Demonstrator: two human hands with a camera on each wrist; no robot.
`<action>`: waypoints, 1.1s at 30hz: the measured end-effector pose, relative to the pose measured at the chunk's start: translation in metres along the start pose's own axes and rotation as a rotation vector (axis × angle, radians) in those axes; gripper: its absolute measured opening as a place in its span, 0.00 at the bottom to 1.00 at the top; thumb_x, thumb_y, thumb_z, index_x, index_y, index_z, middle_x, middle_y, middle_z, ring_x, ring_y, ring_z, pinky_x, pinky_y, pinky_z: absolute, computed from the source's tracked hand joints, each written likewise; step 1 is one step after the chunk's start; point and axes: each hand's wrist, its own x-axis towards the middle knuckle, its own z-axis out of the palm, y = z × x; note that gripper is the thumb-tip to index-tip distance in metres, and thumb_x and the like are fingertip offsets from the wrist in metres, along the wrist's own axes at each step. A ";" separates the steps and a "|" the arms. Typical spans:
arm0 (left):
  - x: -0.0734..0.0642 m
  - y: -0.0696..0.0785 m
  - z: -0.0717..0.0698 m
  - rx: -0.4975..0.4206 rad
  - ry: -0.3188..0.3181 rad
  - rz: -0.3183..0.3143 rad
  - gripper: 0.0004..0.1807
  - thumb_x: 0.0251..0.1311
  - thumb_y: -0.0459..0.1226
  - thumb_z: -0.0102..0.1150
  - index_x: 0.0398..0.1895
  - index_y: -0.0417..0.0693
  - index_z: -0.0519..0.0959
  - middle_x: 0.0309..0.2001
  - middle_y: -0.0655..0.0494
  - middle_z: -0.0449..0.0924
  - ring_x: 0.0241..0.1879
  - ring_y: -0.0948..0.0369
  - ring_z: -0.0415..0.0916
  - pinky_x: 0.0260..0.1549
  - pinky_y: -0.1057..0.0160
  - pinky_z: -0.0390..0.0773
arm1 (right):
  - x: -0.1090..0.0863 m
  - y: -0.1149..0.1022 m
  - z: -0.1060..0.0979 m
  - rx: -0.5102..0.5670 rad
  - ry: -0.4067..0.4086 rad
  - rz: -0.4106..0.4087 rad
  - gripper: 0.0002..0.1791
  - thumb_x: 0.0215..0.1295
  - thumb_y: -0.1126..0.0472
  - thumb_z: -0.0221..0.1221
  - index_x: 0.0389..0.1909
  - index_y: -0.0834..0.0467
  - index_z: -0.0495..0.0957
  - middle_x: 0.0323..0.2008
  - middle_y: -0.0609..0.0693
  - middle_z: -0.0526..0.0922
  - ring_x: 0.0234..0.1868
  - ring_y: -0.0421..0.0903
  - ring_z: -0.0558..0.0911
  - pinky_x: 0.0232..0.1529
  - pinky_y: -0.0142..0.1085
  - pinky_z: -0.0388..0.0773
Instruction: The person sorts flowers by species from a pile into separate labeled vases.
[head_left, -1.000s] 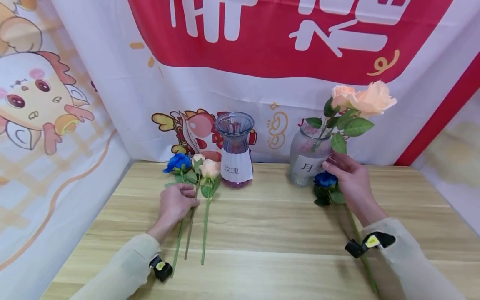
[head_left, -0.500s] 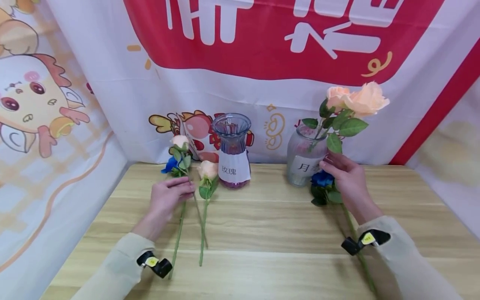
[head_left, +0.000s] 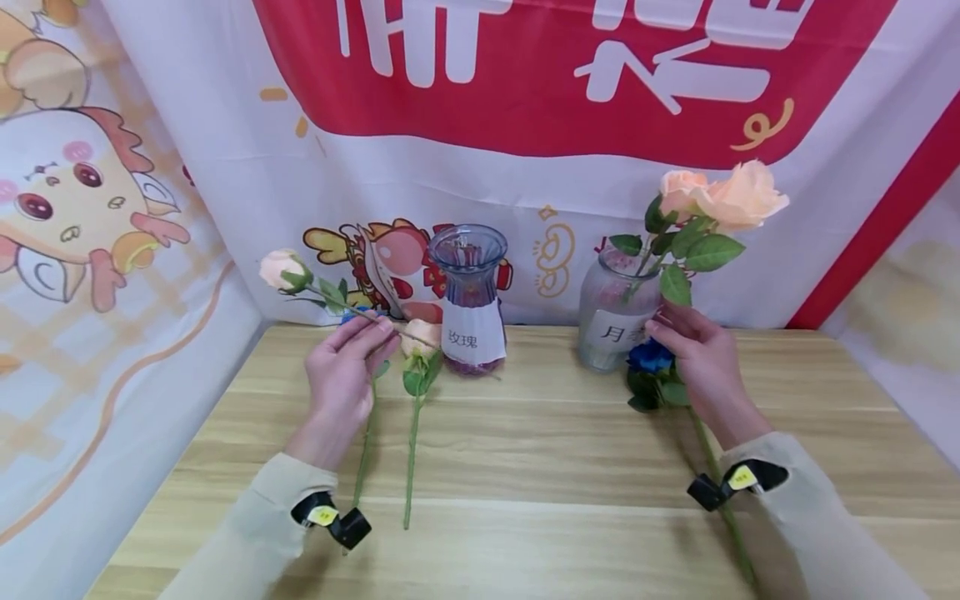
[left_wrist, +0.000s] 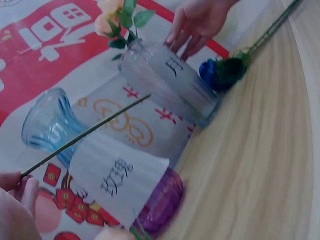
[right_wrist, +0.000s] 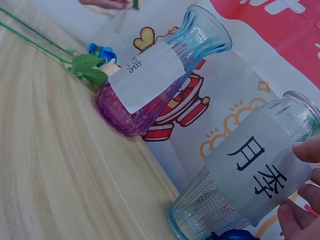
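My left hand (head_left: pixel 341 383) pinches the thin stem of a pale pink rose (head_left: pixel 283 271) above the table. The rose is tilted, its bloom to the upper left and its bare stem end pointing right, across the front of the blue-to-purple glass vase (head_left: pixel 468 287). My right hand (head_left: pixel 705 375) holds the side of a clear glass vase (right_wrist: pixel 200 205), thumb against its paper label. Two peach blooms (head_left: pixel 742 200) with leaves stand in that clear vase. Below the right hand lies a blue rose (head_left: pixel 648 357) on the table.
On the left, a peach rose (head_left: pixel 418 337) lies beside the purple vase. A blue rose (right_wrist: pixel 102 52) lies near it, partly hidden by my left hand in the head view. Behind the wooden table (head_left: pixel 540 467) hangs a printed red and white cloth (head_left: pixel 525 83).
My left hand has lifted the pale pink rose off the table and tipped it, so the bloom swings left and the stem end right. My right hand stays at the clear vase.
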 end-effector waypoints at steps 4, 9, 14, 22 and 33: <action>-0.005 0.001 0.020 -0.101 0.051 0.106 0.10 0.59 0.19 0.70 0.42 0.36 0.84 0.35 0.48 0.91 0.36 0.56 0.93 0.46 0.58 0.90 | 0.000 0.000 0.000 0.040 0.003 0.008 0.40 0.73 0.50 0.67 0.82 0.48 0.63 0.81 0.49 0.67 0.81 0.46 0.67 0.81 0.40 0.65; -0.010 -0.001 0.048 -0.188 0.097 0.190 0.11 0.58 0.20 0.72 0.42 0.35 0.85 0.39 0.45 0.91 0.38 0.54 0.93 0.48 0.55 0.90 | 0.000 0.001 0.000 0.081 0.008 -0.004 0.40 0.72 0.52 0.69 0.81 0.51 0.65 0.80 0.49 0.69 0.77 0.41 0.72 0.73 0.28 0.73; -0.020 -0.009 0.082 -0.242 0.097 0.186 0.11 0.59 0.22 0.72 0.43 0.37 0.84 0.42 0.46 0.91 0.44 0.53 0.92 0.55 0.53 0.88 | 0.000 0.003 -0.002 0.129 0.011 -0.023 0.41 0.70 0.52 0.71 0.80 0.53 0.66 0.79 0.49 0.71 0.72 0.37 0.75 0.60 0.19 0.79; -0.034 -0.021 0.125 -0.275 0.066 0.164 0.13 0.60 0.23 0.72 0.47 0.33 0.84 0.45 0.41 0.91 0.41 0.56 0.92 0.50 0.57 0.90 | 0.000 0.003 -0.001 0.143 0.003 -0.015 0.41 0.69 0.53 0.71 0.80 0.53 0.66 0.78 0.49 0.72 0.71 0.36 0.76 0.58 0.19 0.80; -0.046 -0.040 0.166 -0.321 0.046 0.162 0.07 0.59 0.22 0.73 0.35 0.39 0.85 0.36 0.45 0.91 0.37 0.54 0.92 0.46 0.56 0.92 | 0.001 0.002 -0.001 0.191 0.004 -0.013 0.42 0.70 0.54 0.70 0.81 0.56 0.64 0.80 0.51 0.69 0.69 0.34 0.77 0.58 0.20 0.80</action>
